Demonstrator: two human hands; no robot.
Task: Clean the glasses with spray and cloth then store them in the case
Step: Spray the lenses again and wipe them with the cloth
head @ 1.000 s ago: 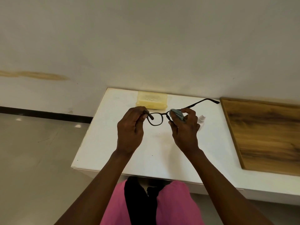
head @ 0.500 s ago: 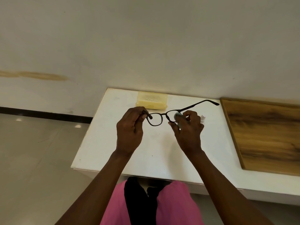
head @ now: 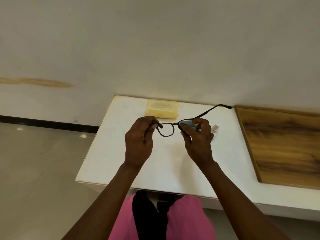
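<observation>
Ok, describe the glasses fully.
The glasses have a thin dark frame with rounded rims and look like plastic. They are held in the air above the white table. The left hand pinches one end; the right hand presses a pale blue cloth on the other lens. One temple sticks out, unfolded.

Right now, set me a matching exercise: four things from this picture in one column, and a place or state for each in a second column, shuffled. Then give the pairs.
Things
1. glasses
2. cloth
3. case
4. spray bottle

Places or states
A. closed, at the far edge of the white table, by the wall
B. held up over the table between both hands
C. lying on the table, partly hidden behind the right hand
D. pinched against one lens by the right hand

Pairs: 1-B, 2-D, 3-A, 4-C
</observation>
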